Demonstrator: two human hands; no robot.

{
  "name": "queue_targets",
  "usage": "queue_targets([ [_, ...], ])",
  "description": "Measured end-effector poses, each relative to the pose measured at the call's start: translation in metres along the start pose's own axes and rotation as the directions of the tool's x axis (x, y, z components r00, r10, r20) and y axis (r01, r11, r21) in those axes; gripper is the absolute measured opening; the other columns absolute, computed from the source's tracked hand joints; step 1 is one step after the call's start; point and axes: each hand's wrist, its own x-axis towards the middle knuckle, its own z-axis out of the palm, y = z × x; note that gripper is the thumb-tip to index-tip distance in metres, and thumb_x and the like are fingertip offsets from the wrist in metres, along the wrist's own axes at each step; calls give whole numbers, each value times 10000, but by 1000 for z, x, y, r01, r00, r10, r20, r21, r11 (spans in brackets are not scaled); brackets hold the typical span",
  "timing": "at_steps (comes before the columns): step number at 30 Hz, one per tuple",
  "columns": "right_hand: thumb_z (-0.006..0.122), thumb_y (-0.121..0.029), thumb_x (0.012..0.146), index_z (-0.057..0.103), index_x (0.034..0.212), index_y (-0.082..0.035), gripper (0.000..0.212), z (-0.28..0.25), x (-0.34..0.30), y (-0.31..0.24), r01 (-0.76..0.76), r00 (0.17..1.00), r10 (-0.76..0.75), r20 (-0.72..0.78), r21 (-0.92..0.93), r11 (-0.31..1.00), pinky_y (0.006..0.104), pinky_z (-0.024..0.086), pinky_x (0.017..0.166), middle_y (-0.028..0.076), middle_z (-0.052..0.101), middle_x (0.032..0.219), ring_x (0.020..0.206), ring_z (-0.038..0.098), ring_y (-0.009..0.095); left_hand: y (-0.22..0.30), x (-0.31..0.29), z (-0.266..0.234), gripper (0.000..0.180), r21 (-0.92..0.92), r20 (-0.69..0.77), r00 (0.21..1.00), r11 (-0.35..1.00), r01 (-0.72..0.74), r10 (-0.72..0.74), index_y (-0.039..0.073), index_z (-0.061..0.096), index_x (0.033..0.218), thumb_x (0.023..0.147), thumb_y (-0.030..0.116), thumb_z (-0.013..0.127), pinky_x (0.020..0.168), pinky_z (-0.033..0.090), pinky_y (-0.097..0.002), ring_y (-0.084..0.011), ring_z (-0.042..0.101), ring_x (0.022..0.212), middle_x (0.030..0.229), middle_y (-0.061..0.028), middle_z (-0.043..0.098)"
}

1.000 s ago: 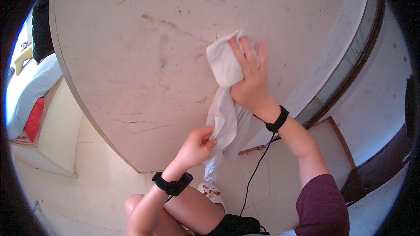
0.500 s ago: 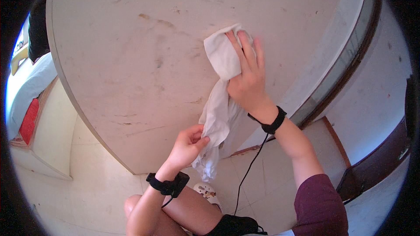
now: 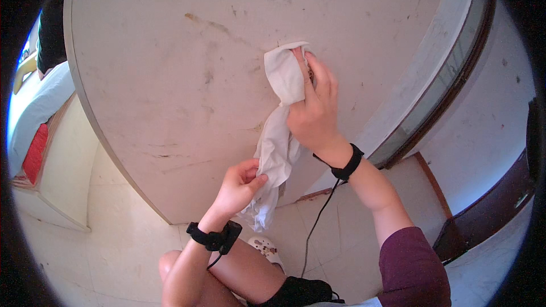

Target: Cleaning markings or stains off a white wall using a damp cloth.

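Observation:
A long white cloth [image 3: 274, 139] hangs down in front of a pale, scuffed upright panel [image 3: 153, 68]. With my right hand [image 3: 317, 105] I press the cloth's bunched upper part against the panel, fingers curled over its right side. Lower down, my left hand [image 3: 239, 185] pinches the cloth's left edge between thumb and fingers. The cloth's crumpled tail dangles below that pinch, over my legs. Dark marks and brown streaks [image 3: 193, 18] show on the panel to the left of and above the cloth. Both wrists wear black straps with cables.
At the far left stands a bed [image 3: 54, 159] with pale bedding and a red item, and part of a person in dark clothing [image 3: 52, 34]. A dark-edged frame [image 3: 449, 88] runs along the right. Tiled floor [image 3: 125, 216] lies below, with my white clog [image 3: 264, 247].
My right hand has slid slightly down and left with the cloth, its fingers now more curled. My left hand has shifted a little up and left, still pinching the edge.

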Motion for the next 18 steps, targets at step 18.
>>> queue_targets([
  [18,515,-32,703,484,1080,127,410,-8,-24,-6,44,995,-39,91,-55,998,413,346,841,223,383,1336,1113,425,317,0,-1,-2,249,-4,-22,998,998,-57,57,-43,533,1081,832,-51,523,730,472,-224,-95,592,832,922,-79,648],
])
